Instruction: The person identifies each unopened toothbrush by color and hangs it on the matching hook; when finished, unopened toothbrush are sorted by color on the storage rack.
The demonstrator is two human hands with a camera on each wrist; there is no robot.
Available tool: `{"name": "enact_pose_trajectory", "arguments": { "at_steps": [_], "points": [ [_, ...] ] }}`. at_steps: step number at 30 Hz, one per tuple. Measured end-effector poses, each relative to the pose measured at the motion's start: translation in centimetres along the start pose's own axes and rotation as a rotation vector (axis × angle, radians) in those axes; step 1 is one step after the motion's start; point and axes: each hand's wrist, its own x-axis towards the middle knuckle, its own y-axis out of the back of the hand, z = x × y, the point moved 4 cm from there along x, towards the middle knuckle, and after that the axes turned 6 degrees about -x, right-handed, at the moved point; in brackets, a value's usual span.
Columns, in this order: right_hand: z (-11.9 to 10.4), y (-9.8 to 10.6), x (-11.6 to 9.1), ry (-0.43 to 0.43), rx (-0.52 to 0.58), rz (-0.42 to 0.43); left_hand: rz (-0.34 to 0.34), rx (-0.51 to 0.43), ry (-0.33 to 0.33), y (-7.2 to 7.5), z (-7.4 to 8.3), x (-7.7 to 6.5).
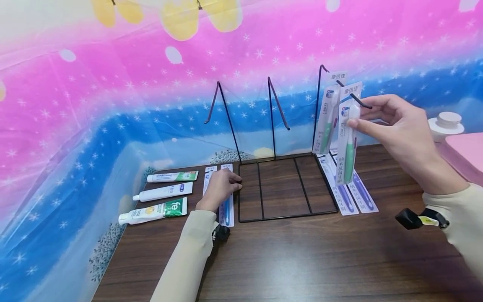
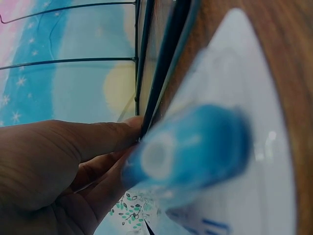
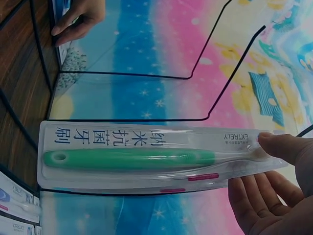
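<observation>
My right hand (image 1: pixel 403 134) pinches a packaged toothbrush (image 1: pixel 349 142) with a green handle by its upper part, thumb in front and fingers behind. The top of its card overlaps the right-hand hook of a black wire rack (image 1: pixel 305 186). Behind it on the same hook hangs another green packaged toothbrush (image 1: pixel 326 119). In the right wrist view, the front pack (image 3: pixel 127 159) fills the middle, its printed side showing. My left hand (image 1: pixel 220 188) holds the left edge of the rack's base with thumb and fingertips, above blue packaged toothbrushes (image 1: pixel 227 214) that it partly covers.
Three toothpaste tubes (image 1: pixel 163 191) lie at the left on the wooden table (image 1: pixel 286 260). Purple packaged toothbrushes (image 1: pixel 362 193) lie right of the rack's base. The left and middle hooks (image 1: pixel 280 105) jut forward bare. A white round container (image 1: pixel 445 126) and a pink object (image 1: pixel 468 153) stand far right.
</observation>
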Motion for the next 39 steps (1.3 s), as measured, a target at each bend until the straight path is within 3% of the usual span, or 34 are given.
{"name": "enact_pose_trajectory", "arguments": {
  "at_steps": [27, 39],
  "points": [
    [1.2, -1.6, 2.8, -0.013, 0.003, 0.025, -0.013, -0.015, 0.012, 0.1, 0.1, -0.1],
    [1.2, -2.0, 3.0, -0.014, 0.003, 0.028, -0.008, -0.017, 0.009, 0.0, -0.1, -0.1]
  ]
}}
